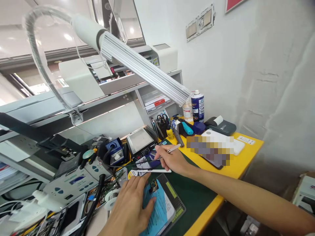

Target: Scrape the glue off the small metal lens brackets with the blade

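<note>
Left hand (130,206) lies flat, fingers spread, pressing down on an opened phone (161,205) with a blue inner face; it holds the phone down by pressure and grips nothing. The phone sits on a dark green mat (197,196), at the near edge of the yellow bench (242,157).

Right hand (172,159) reaches in from the right, forearm stretched across the mat. It pinches tweezers (159,155) between thumb and fingers, a tight pen-like grip, with the tips pointing left toward the black hot plate (141,142). The tweezers are above and beyond the phone, not touching it.

Just below the right hand, a thin white stick (154,170) lies across the mat, between the two hands.

Farther back: a blue spray can (197,105) stands upright against the wall, next to a small clear jar (187,110). A yellow bottle (169,132) stands by a cup of tools (161,123). A blurred patch covers something to the right of the hand.

Overhead, a long ribbed lamp (145,70) slants across the view on a flexible neck. To the left, a blue soldering stand (115,152) and a grey control unit (73,183) sit among cables.
</note>
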Tool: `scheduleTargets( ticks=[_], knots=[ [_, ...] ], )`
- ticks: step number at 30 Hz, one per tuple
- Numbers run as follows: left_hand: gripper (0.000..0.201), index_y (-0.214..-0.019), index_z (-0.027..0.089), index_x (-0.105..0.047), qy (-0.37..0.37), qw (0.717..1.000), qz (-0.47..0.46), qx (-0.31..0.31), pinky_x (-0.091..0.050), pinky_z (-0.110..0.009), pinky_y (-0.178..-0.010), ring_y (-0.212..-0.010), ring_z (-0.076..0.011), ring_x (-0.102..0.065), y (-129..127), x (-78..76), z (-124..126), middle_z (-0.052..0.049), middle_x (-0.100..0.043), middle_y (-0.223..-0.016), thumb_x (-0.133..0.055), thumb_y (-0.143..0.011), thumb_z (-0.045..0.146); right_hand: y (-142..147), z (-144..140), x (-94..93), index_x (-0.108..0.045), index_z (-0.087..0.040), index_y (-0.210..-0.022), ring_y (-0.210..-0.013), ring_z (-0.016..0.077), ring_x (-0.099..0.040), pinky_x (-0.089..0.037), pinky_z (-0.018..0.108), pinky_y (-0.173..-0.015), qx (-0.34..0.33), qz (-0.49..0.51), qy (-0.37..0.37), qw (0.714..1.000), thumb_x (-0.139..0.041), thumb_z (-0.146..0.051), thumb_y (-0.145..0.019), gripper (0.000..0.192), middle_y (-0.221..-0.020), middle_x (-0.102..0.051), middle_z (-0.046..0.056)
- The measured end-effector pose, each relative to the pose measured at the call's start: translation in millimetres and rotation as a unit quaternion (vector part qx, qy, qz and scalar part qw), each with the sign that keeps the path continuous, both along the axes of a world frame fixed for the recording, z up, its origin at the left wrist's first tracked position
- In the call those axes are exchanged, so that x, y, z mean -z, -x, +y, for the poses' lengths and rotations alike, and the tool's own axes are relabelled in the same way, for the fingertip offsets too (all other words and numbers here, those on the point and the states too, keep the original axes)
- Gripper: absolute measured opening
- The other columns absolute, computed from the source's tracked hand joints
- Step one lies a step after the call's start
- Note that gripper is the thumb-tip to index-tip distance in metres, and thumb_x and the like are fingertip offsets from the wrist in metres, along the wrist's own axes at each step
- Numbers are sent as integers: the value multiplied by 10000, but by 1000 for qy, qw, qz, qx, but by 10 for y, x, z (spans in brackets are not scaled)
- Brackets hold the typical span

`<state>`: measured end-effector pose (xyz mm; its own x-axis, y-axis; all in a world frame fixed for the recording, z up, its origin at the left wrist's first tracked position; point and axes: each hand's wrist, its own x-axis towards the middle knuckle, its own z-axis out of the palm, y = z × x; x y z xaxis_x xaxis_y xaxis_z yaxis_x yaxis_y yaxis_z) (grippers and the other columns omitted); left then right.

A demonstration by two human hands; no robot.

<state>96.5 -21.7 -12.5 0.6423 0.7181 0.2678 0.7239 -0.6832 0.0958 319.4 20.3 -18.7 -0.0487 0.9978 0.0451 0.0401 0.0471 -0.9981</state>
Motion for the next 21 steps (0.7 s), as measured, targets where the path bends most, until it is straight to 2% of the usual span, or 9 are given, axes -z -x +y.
scheduleTargets(
  ticks=[2, 4, 11, 13, 17, 19, 21],
  knots=[
    [492, -1406, 217, -538, -15, 1000, -13, 8, -579, -484, -892, -1083, -328, -706, -7, 46, 33, -127, -741, -1195, -581, -918, 265, 0, -9, -15, -679, -137, -1102, -748, 143, -681, -600, 301, -678, -2, 0, -3, 1000, -613, -434, -1057, 307, -959, -704, 35],
    [483, -1399, 229, -529, -28, 999, -20, 20, -582, -455, -884, -1053, -305, -711, -18, 78, 51, -108, -751, -1158, -583, -919, 247, 2, -15, -24, -679, -136, -1085, -719, 134, -671, -592, 288, -656, -4, 1, -8, 1000, -610, -435, -1059, 308, -932, -699, 27],
    [451, -1380, 195, -510, -95, 993, -22, 69, -589, -507, -848, -898, -293, -721, -68, 119, 18, -77, -760, -997, -539, -930, 208, 11, -40, 2, -677, -133, -1019, -628, 108, -629, -560, 253, -592, -21, 8, -35, 999, -599, -445, -1065, 324, -837, -674, -1],
    [456, -1377, 203, -510, -110, 991, -20, 75, -599, -489, -840, -883, -284, -731, -70, 110, -4, -67, -761, -987, -550, -923, 207, 20, -67, -6, -675, -133, -974, -572, 92, -595, -535, 232, -552, -32, 13, -45, 998, -590, -451, -1070, 343, -776, -652, -20],
    [441, -1348, 241, -541, -136, 987, -12, 80, -621, -408, -840, -942, -262, -758, 43, 2, -36, -46, -774, -1050, -643, -922, 286, 40, -134, -63, -661, -133, -841, -431, 58, -494, -442, 185, -441, -68, 35, -65, 995, -586, -460, -1073, 409, -600, -567, -72],
    [401, -1316, 246, -575, -154, 985, -16, 73, -632, -378, -820, -964, -261, -766, 188, -92, -18, -50, -777, -1077, -652, -937, 351, 38, -162, -100, -655, -132, -795, -402, 57, -512, -407, 171, -404, -96, 58, -68, 991, -655, -487, -1025, 423, -553, -574, -73],
    [346, -1260, 266, -628, -182, 981, -35, 58, -642, -333, -750, -918, -247, -781, 375, -208, 25, -45, -784, -1080, -624, -960, 440, 24, -177, -130, -664, -132, -810, -413, 77, -585, -418, 172, -392, -139, 85, -59, 985, -769, -527, -920, 423, -591, -655, -39]
  ],
)
